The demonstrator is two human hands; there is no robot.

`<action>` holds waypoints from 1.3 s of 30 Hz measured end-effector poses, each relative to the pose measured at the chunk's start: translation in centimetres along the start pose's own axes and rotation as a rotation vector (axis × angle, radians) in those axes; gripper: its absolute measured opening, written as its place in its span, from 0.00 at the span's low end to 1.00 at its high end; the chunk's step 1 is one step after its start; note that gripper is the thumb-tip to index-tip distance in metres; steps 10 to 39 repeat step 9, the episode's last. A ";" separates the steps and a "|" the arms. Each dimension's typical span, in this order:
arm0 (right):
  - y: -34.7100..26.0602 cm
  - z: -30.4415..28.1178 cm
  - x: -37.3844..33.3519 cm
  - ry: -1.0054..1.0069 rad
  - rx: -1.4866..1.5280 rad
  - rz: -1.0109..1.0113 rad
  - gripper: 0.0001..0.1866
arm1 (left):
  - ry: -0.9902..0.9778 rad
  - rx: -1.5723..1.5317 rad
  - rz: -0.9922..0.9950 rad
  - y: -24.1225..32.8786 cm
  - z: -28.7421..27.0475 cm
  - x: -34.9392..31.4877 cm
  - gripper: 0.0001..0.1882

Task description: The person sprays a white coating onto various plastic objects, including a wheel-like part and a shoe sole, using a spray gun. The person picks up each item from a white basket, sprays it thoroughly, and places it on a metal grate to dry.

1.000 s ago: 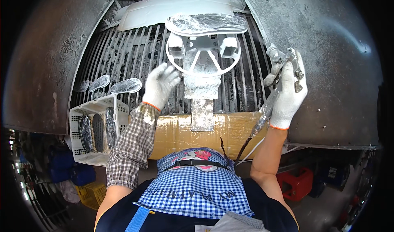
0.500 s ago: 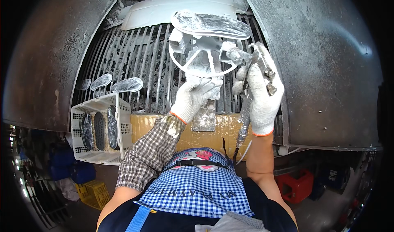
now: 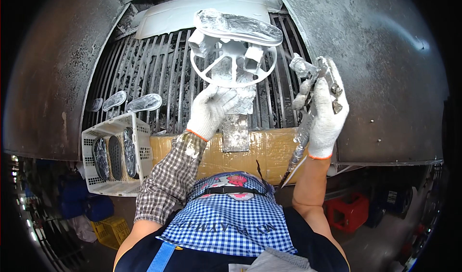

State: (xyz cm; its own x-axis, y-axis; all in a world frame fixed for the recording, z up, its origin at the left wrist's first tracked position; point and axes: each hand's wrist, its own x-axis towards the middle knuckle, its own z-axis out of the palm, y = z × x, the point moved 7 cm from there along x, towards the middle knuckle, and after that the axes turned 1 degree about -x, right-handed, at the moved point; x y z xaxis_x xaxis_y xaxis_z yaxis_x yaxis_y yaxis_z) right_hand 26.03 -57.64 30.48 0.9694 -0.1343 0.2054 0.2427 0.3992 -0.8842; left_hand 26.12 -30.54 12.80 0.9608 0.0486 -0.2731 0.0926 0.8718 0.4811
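A shoe sole (image 3: 240, 27), clear film over its top and a white sidewall, lies across blocks on a white spoked turntable wheel (image 3: 234, 75). My left hand (image 3: 209, 109), in a white knit glove, is at the wheel's near rim, fingers bent in against it. Beneath the wheel is a paint-crusted stand (image 3: 236, 133). My gloved right hand (image 3: 327, 111) is wrapped round a spray gun (image 3: 304, 69) caked in grey-white paint. Its nozzle points left toward the sole, a short way off, with faint mist before it. The trigger finger is partly hidden.
A white crate (image 3: 142, 151) with several soles stands at the left. More film-covered soles (image 3: 144, 102) lie on the metal grate (image 3: 163, 70) behind it. Dusty metal panels (image 3: 370, 79) flank the grate; a taped cardboard strip (image 3: 192, 151) runs along its front. A hose (image 3: 293, 161) hangs below the gun.
My right hand has drawn the spray gun right, away from the wheel. The wheel's blocks and the sole sit at a slightly different angle. My left hand stays by the rim.
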 end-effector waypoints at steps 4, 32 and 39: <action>-0.4 -1.4 0.1 0.036 -0.006 -0.026 0.27 | -0.042 0.019 0.046 0.8 1.0 -0.4 0.21; -0.9 -1.7 -1.1 0.010 -0.008 -0.014 0.29 | 0.010 0.024 0.080 2.0 -1.3 0.4 0.28; -0.9 -1.7 -1.1 0.010 -0.008 -0.014 0.29 | 0.010 0.024 0.080 2.0 -1.3 0.4 0.28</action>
